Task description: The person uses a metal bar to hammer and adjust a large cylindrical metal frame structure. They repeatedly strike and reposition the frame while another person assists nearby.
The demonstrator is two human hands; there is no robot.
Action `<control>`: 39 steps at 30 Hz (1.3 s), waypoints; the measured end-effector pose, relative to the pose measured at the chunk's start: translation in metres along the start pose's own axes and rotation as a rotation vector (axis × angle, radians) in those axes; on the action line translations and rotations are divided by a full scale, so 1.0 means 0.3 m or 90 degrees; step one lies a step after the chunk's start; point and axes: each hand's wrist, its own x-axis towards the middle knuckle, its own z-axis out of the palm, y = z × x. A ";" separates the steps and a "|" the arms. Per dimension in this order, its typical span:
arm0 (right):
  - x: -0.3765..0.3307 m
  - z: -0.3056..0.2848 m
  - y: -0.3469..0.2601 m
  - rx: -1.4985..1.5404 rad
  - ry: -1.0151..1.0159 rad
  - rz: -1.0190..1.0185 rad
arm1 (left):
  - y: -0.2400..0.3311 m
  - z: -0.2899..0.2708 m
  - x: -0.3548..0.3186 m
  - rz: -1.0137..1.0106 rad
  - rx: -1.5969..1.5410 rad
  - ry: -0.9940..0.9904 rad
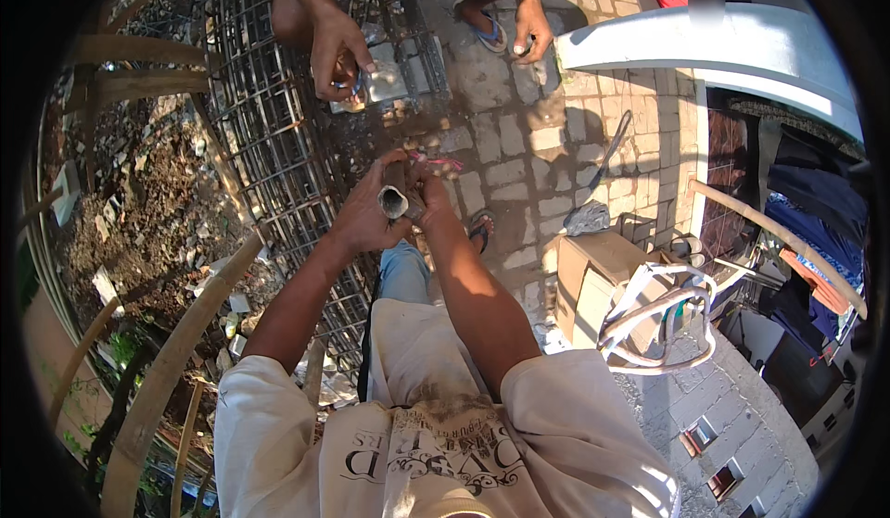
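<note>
A short hollow grey pipe [393,202] is between my two hands in front of my body, its open end turned up toward me. My left hand [363,214] wraps round it from the left, fingers closed. From the right, my right hand [432,195] grips it too, its fingers partly hidden behind the pipe. Pink string [438,162] shows just beyond my right fingers; I cannot tell whether it is tied to the pipe. Across from me, another person's hand [339,55] pinches something small above the rebar cage, and that person's other hand [531,32] hangs over the paving.
A long rebar cage [269,101] runs along my left, beside rubble and bamboo poles [176,370]. Brick paving [519,184] lies ahead. At right stand a cardboard box [598,277], a coiled pale hose [663,323] and hanging clothes [816,212]. A black strip [612,147] lies on the bricks.
</note>
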 end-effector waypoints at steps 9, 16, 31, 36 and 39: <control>-0.335 -0.592 -0.059 -0.588 0.267 0.130 | -0.163 0.069 0.136 -0.038 -0.151 0.417; -0.353 -0.991 0.036 -0.896 0.327 0.195 | -0.294 0.147 0.256 0.016 -0.251 0.666; -0.618 -1.380 0.016 -0.930 0.283 0.097 | -0.338 0.249 0.406 -0.100 -0.355 0.460; -0.715 -1.416 0.076 -0.879 0.344 0.093 | -0.232 0.113 0.356 0.011 -0.346 0.487; -0.727 -1.439 0.112 -0.880 0.359 0.112 | -0.152 0.040 0.359 0.022 -0.328 0.515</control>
